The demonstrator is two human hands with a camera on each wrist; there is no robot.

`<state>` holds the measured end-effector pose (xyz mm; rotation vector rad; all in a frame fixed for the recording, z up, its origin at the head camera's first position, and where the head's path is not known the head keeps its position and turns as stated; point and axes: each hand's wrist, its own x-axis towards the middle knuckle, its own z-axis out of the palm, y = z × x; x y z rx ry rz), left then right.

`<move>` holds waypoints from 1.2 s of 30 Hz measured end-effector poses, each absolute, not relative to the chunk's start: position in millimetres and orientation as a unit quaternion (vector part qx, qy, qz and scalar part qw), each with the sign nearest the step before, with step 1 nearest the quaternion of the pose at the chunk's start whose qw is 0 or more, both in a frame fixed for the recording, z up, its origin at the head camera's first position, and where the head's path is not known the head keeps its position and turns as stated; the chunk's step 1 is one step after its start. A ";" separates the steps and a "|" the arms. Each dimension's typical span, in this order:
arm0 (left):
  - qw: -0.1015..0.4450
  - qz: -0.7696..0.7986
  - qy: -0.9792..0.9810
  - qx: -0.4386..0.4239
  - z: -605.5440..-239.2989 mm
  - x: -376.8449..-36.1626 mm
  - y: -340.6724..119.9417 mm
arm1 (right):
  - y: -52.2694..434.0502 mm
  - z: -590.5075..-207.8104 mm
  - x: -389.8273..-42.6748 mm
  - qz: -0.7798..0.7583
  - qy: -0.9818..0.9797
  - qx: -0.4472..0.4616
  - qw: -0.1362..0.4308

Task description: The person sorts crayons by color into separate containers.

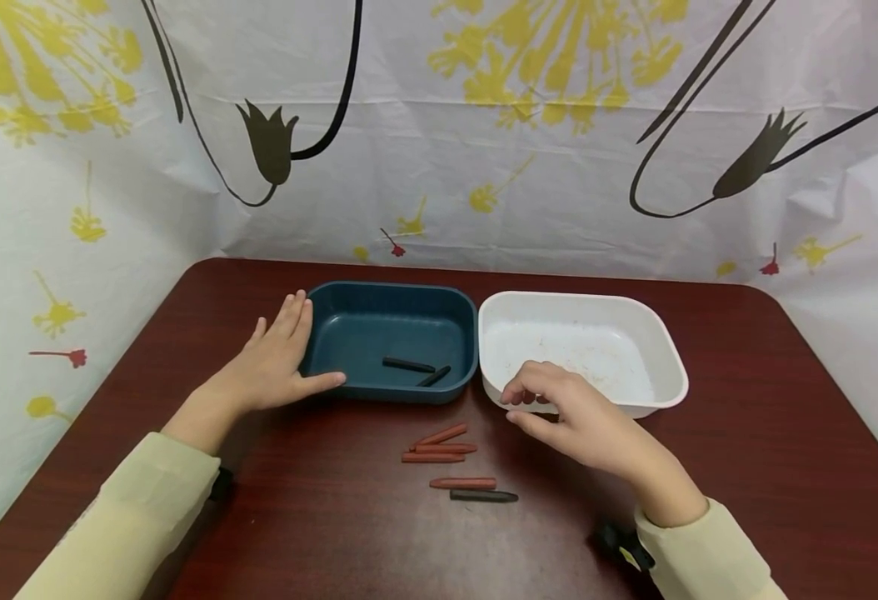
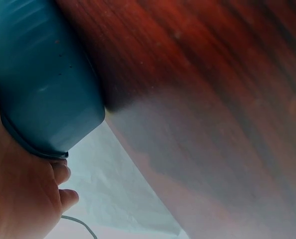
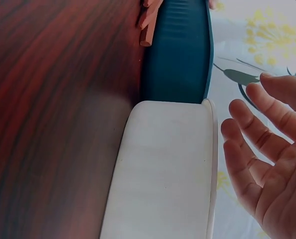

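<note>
My left hand [image 1: 266, 367] rests against the left end of a dark blue tray [image 1: 394, 287], fingers straight along its side and thumb near the front rim. Two black crayons [image 1: 409, 365] lie inside that tray. Over the front left corner of a white tray [image 1: 581, 308] hovers my right hand [image 1: 570, 408], its fingers loosely bent and nothing between them. In the right wrist view the fingers [image 3: 265, 134] are spread apart above the white rim. On the table below the trays lie a group of red crayons [image 1: 433, 457], another red crayon [image 1: 463, 483] and a black crayon [image 1: 484, 496].
Both trays stand side by side near the back of the dark red wooden table [image 1: 319, 517]. Small brownish specks mark the white tray's floor. A white sheet printed with flowers [image 1: 409, 183] hangs behind and around the table.
</note>
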<state>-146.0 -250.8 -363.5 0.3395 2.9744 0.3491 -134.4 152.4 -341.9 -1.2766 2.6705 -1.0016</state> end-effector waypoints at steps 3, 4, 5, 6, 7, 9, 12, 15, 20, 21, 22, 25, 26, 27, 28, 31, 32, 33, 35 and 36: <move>0.065 0.114 0.985 0.113 -364.1 -146.4 -250.7 | 155.0 -343.0 -131.4 -0.314 0.852 -0.419 0.006; 0.065 0.114 0.985 0.113 -364.2 -146.3 -250.6 | 155.7 -343.4 -130.3 -0.312 0.850 -0.424 0.006; 0.064 0.114 0.985 0.113 -364.0 -146.0 -250.5 | 156.2 -343.8 -129.2 -0.310 0.849 -0.429 0.007; 0.063 0.115 0.985 0.113 -364.0 -145.7 -250.7 | 156.6 -344.1 -128.1 -0.308 0.848 -0.432 0.009; 0.062 0.115 0.985 0.113 -364.0 -145.5 -251.0 | 156.8 -344.5 -127.0 -0.306 0.846 -0.437 0.009; 0.061 0.116 0.985 0.114 -363.7 -144.7 -251.2 | 156.8 -345.5 -124.8 -0.301 0.844 -0.443 0.010; 0.061 0.115 0.985 0.115 -363.6 -144.2 -251.3 | 156.5 -347.7 -121.4 -0.298 0.844 -0.445 0.011; 0.061 0.114 0.985 0.116 -364.0 -144.4 -251.5 | 156.1 -351.2 -118.3 -0.295 0.842 -0.452 0.011; 0.063 0.117 0.984 0.114 -364.3 -145.9 -251.6 | 155.1 -357.0 -116.1 -0.286 0.833 -0.473 0.014; 0.062 0.121 0.984 0.115 -364.1 -146.1 -251.5 | 154.7 -357.9 -116.1 -0.283 0.832 -0.477 0.015; 0.060 0.122 0.984 0.115 -363.7 -146.2 -251.2 | 154.2 -358.6 -115.9 -0.280 0.831 -0.480 0.018; 0.058 0.123 0.984 0.114 -363.1 -146.4 -251.1 | 153.2 -359.8 -114.6 -0.268 0.833 -0.483 0.027; 0.058 0.122 0.984 0.114 -363.0 -146.5 -251.2 | 152.8 -360.0 -113.8 -0.265 0.835 -0.482 0.034; 0.058 0.122 0.984 0.114 -362.9 -146.4 -251.2 | 152.4 -360.1 -113.0 -0.262 0.836 -0.480 0.042; 0.059 0.121 0.984 0.113 -362.8 -146.3 -251.2 | 151.9 -360.3 -112.2 -0.259 0.838 -0.477 0.050; 0.062 0.120 0.984 0.113 -362.7 -145.7 -251.0 | 150.5 -360.9 -109.9 -0.250 0.843 -0.470 0.070; 0.063 0.121 0.984 0.113 -362.7 -145.6 -251.0 | 150.0 -361.3 -109.4 -0.247 0.844 -0.471 0.074; 0.063 0.121 0.984 0.113 -362.8 -145.5 -251.1 | 149.4 -361.8 -109.0 -0.243 0.845 -0.470 0.077; 0.064 0.122 0.984 0.113 -363.2 -145.7 -251.4 | 148.7 -362.8 -108.3 -0.235 0.848 -0.469 0.080; 0.064 0.122 0.984 0.112 -363.3 -145.7 -251.4 | 148.4 -363.5 -108.1 -0.232 0.849 -0.468 0.082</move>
